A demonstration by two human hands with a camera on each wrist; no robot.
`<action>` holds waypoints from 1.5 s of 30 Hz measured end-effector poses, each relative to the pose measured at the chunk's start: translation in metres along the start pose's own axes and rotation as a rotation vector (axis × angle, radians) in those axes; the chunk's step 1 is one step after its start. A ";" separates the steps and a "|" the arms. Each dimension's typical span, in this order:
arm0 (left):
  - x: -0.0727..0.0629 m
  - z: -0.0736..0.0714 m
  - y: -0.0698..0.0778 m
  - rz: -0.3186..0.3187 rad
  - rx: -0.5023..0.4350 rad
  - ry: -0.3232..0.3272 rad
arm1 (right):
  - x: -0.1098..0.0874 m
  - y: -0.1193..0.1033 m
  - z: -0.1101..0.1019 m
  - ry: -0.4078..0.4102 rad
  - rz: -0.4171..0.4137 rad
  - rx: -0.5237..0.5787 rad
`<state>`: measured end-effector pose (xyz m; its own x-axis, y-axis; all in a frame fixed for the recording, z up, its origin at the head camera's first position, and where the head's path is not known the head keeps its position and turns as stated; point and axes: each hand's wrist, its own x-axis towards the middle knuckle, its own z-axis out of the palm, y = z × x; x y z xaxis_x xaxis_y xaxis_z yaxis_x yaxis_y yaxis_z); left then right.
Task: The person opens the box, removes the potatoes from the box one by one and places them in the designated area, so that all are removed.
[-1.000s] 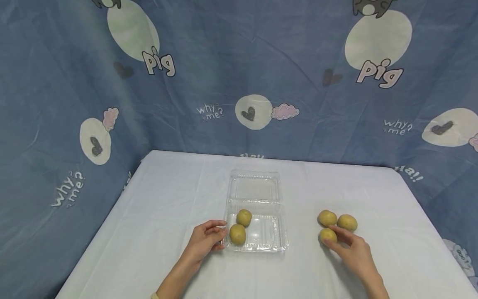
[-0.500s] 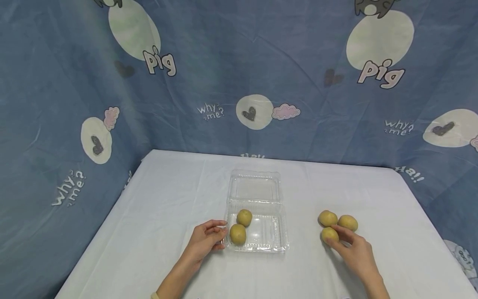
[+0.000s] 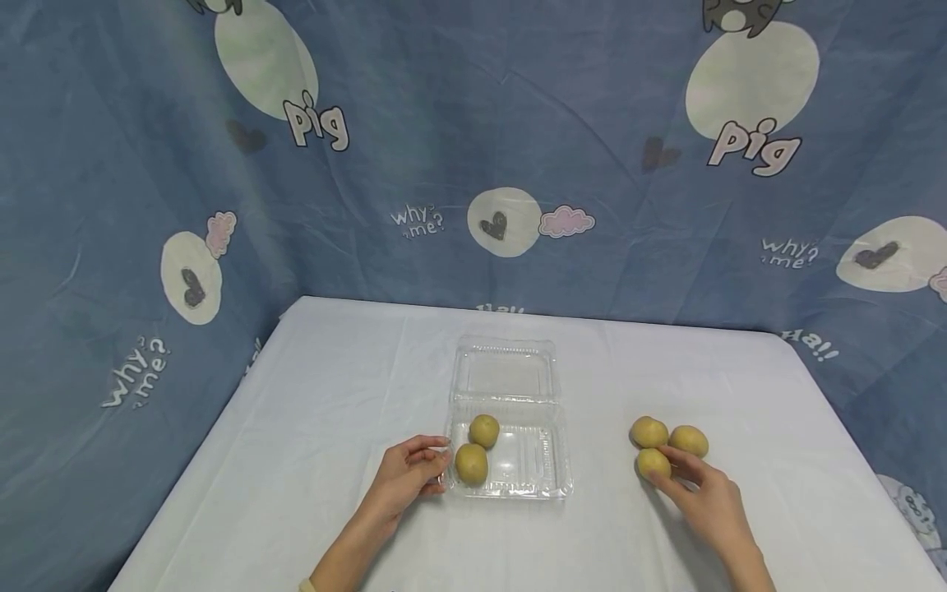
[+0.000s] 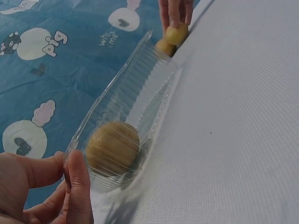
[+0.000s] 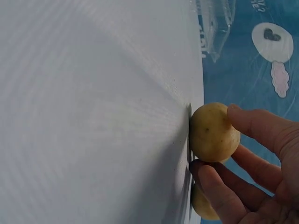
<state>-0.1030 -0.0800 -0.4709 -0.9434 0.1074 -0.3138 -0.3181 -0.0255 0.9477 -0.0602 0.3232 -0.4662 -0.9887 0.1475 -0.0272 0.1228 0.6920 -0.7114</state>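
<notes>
A clear plastic clamshell container (image 3: 521, 493) lies with its lid (image 3: 506, 374) folded back. Two potatoes sit at the left of its base, a rear potato (image 3: 484, 431) and a front potato (image 3: 471, 464). My left hand (image 3: 405, 477) pinches the container's left rim between thumb and fingers, as the left wrist view shows. Over at the right, my right hand (image 3: 703, 497) holds a small potato (image 5: 214, 132) between thumb and fingertips, close against the tabletop. Just behind it are two more potatoes, one on the left (image 3: 649, 432) and one on the right (image 3: 689, 441).
A white cloth covers the table (image 3: 355, 370). Behind it and along the sides hangs a blue printed curtain (image 3: 444, 131). Bare tabletop separates the container from the potatoes on the right.
The potato in my right hand has shifted very slightly to the right with the fingers. My left hand and the container stay in place.
</notes>
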 end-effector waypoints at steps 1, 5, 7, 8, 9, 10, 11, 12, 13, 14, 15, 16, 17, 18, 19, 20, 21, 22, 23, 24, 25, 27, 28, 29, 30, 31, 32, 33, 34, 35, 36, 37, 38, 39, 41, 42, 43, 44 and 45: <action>0.000 0.000 0.000 -0.001 -0.002 0.002 | 0.000 0.000 0.000 0.002 0.003 0.000; 0.000 0.000 0.000 0.001 -0.003 0.000 | -0.002 0.000 -0.001 -0.001 0.026 0.000; -0.001 0.000 0.000 0.001 -0.003 0.001 | -0.003 0.000 -0.002 -0.007 0.036 0.000; -0.001 0.000 0.001 0.000 -0.004 0.003 | -0.003 0.000 -0.002 -0.009 0.039 0.000; -0.001 0.000 0.001 -0.002 -0.006 0.006 | -0.003 0.000 -0.002 -0.010 0.040 -0.002; -0.001 0.000 0.001 -0.004 -0.009 0.009 | -0.003 0.000 -0.002 -0.012 0.039 -0.002; -0.001 0.001 0.001 -0.006 -0.010 0.011 | -0.004 0.000 -0.003 -0.011 0.040 -0.003; -0.001 0.001 0.001 -0.006 -0.011 0.013 | -0.004 0.000 -0.003 -0.008 0.040 -0.003; -0.001 0.001 0.000 -0.006 -0.012 0.014 | -0.005 0.000 -0.003 -0.006 0.040 -0.001; -0.001 0.001 0.000 -0.006 -0.013 0.016 | -0.005 0.001 -0.003 -0.004 0.040 -0.002; 0.000 0.001 -0.001 -0.005 -0.011 0.015 | -0.006 0.001 -0.003 0.000 0.039 -0.004; 0.000 0.001 -0.001 -0.005 -0.010 0.016 | -0.006 0.001 -0.004 0.004 0.036 -0.005; 0.000 0.001 -0.002 -0.003 -0.008 0.015 | -0.006 0.002 -0.004 0.008 0.037 -0.011; 0.000 0.001 -0.002 -0.003 -0.007 0.015 | -0.007 0.002 -0.004 0.014 0.041 -0.015; 0.000 0.001 -0.003 -0.004 -0.006 0.014 | -0.007 0.003 -0.004 0.017 0.046 -0.020; 0.001 0.001 -0.003 -0.005 -0.005 0.014 | -0.007 0.004 -0.005 0.020 0.054 -0.025; 0.001 0.000 -0.003 -0.004 -0.004 0.013 | -0.008 0.004 -0.005 0.025 0.063 -0.030; 0.001 0.000 -0.004 -0.004 -0.003 0.012 | -0.008 0.004 -0.006 0.027 0.076 -0.033; 0.001 0.000 -0.004 -0.003 -0.004 0.010 | -0.009 0.004 -0.007 0.027 0.093 -0.036; 0.001 0.000 -0.003 -0.004 -0.005 0.009 | -0.010 0.004 -0.008 0.024 0.113 -0.033; 0.000 0.000 -0.003 -0.004 -0.006 0.008 | -0.011 0.004 -0.009 0.018 0.131 -0.028; 0.000 0.000 -0.003 -0.003 -0.005 0.003 | -0.012 0.003 -0.010 0.009 0.174 -0.028; -0.001 0.000 -0.002 -0.003 -0.005 0.001 | -0.013 0.003 -0.010 -0.001 0.196 -0.023; -0.001 0.000 -0.002 -0.004 -0.008 -0.001 | -0.014 0.002 -0.011 -0.012 0.215 -0.017; -0.001 0.000 -0.001 -0.003 -0.007 -0.002 | -0.014 0.002 -0.011 -0.022 0.233 -0.012; -0.001 0.000 -0.001 -0.001 -0.004 -0.004 | -0.015 0.001 -0.011 -0.031 0.245 -0.006; -0.001 0.000 0.000 0.000 -0.003 -0.006 | -0.016 0.001 -0.010 -0.039 0.249 -0.007; -0.001 0.000 0.000 0.001 -0.003 -0.006 | -0.016 0.000 -0.009 -0.053 0.248 0.001; -0.001 0.000 0.000 0.001 -0.003 -0.005 | -0.017 -0.001 -0.008 -0.068 0.238 0.012; -0.001 -0.001 0.000 0.000 -0.004 -0.005 | -0.017 -0.001 -0.007 -0.083 0.222 0.020; -0.001 -0.001 0.000 0.001 0.000 -0.006 | -0.018 -0.002 -0.006 -0.096 0.201 0.031; -0.001 -0.001 0.001 0.001 0.002 -0.005 | -0.018 -0.002 -0.004 -0.109 0.173 0.040; -0.001 -0.001 0.001 0.000 0.002 -0.005 | -0.019 -0.003 -0.003 -0.119 0.144 0.053; 0.000 -0.001 0.000 -0.001 0.002 -0.004 | -0.019 -0.003 -0.001 -0.136 0.111 0.073; 0.000 0.000 0.001 -0.004 0.000 -0.001 | -0.020 -0.003 0.001 -0.160 0.037 0.100; 0.000 0.000 0.001 -0.002 0.002 -0.001 | -0.020 -0.003 0.002 -0.171 -0.002 0.110; 0.000 0.000 0.001 -0.004 -0.001 0.001 | -0.020 -0.003 0.003 -0.178 -0.036 0.119; 0.000 0.001 0.001 -0.002 -0.003 0.002 | -0.020 -0.003 0.005 -0.187 -0.071 0.128; 0.000 0.001 0.001 -0.003 -0.006 0.004 | -0.021 -0.003 0.006 -0.192 -0.102 0.135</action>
<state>-0.1032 -0.0789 -0.4699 -0.9430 0.1034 -0.3164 -0.3211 -0.0315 0.9465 -0.0406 0.3138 -0.4676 -0.9952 -0.0641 -0.0738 0.0214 0.5937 -0.8044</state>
